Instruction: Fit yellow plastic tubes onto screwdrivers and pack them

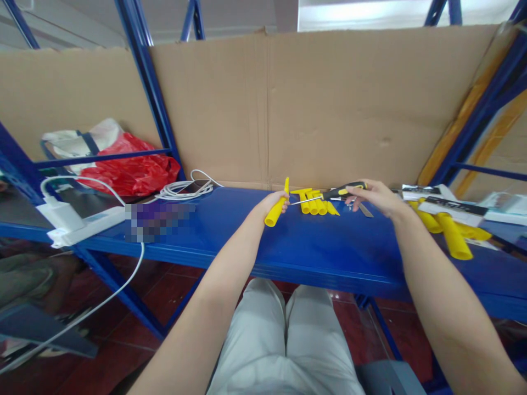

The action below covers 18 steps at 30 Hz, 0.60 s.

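My left hand (275, 200) is closed around a yellow plastic tube (277, 208), held tilted above the blue shelf (313, 247). My right hand (373, 197) grips a screwdriver (335, 193) with a yellow and black handle; its metal shaft points left toward the top of the tube. Between the two hands a row of several more yellow tubes (315, 203) lies on the shelf. A small metal piece (365, 210) rests just under my right hand.
More yellow tubes (450, 233) and flat boxes (448, 204) lie at the right. At the left sit a white power strip with charger (68, 219), a coiled white cable (185, 189) and a red bag (127, 167). Cardboard (329, 104) backs the shelf.
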Tool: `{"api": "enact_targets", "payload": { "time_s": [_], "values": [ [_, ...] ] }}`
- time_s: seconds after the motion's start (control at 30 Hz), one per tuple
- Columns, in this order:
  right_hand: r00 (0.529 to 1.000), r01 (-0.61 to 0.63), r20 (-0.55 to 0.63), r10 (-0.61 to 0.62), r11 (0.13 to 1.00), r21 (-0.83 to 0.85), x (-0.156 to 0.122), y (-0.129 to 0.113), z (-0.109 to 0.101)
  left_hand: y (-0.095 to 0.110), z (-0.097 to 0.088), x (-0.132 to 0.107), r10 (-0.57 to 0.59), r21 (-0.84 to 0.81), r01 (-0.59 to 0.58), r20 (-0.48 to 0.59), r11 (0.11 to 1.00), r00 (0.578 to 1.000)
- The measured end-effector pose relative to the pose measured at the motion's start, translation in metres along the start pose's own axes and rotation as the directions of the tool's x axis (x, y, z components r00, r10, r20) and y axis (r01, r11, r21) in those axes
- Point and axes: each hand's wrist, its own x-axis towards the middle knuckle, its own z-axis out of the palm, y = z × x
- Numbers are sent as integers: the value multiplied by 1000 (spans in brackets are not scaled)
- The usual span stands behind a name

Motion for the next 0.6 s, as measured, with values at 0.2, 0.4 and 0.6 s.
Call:
{"api": "enact_targets", "payload": {
  "time_s": [0.2,0.4,0.6],
  "values": [
    [900,35,-428,88,962,272,7,-1,-4,-7,-12,3,-67,13,66,57,998,996],
    [758,57,-616,213,920,388,9,-10,4,-12,-29,6,-89,-33,90,36,995,995],
    [739,46,-629,242,913,406,14,-2,6,-14,-21,5,-56,52,57,-33,997,998]
  ]
}}
